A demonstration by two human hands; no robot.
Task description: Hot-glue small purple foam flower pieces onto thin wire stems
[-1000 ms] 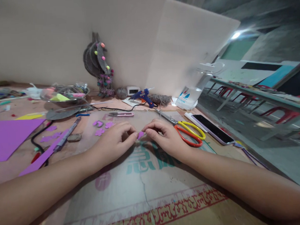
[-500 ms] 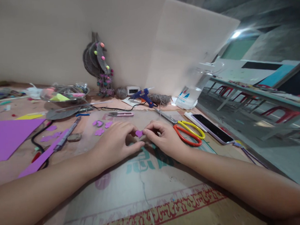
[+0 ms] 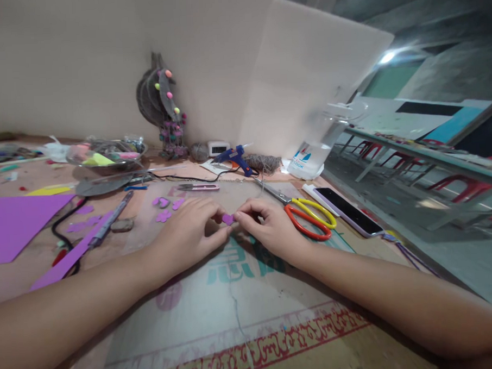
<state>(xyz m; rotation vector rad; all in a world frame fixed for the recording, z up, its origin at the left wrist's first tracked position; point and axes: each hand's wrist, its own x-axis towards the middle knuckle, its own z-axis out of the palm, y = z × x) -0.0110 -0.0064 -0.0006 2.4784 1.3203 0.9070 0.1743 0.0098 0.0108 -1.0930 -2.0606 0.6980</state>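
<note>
Between my two hands is a small purple foam cutout (image 3: 228,219), its outline partly covered by fingers. My left hand (image 3: 193,226) pinches its left side with thumb and fingers. The fingertips of my right hand (image 3: 268,224) close on its right edge. Both hands hover just over a printed cardboard sheet (image 3: 195,328) under clear plastic. Left of my left hand lie several purple flower cutouts (image 3: 163,216). Beside my right hand rest scissors (image 3: 308,217) with one yellow and one red handle loop. Thread snips (image 3: 197,187) lie beyond my left hand.
Purple foam sheet (image 3: 23,227), a foam strip (image 3: 57,266) and a pen (image 3: 112,217) are on the left. A blue glue gun (image 3: 234,156), bowl of supplies (image 3: 106,155) and decorated grey hanging (image 3: 156,96) stand behind. A water jug (image 3: 310,154) and phone (image 3: 349,211) are right.
The purple cutout, heart-shaped in outline earlier, now looks turned or folded between my fingertips. My left thumb has drawn slightly in; my right hand has hardly moved.
</note>
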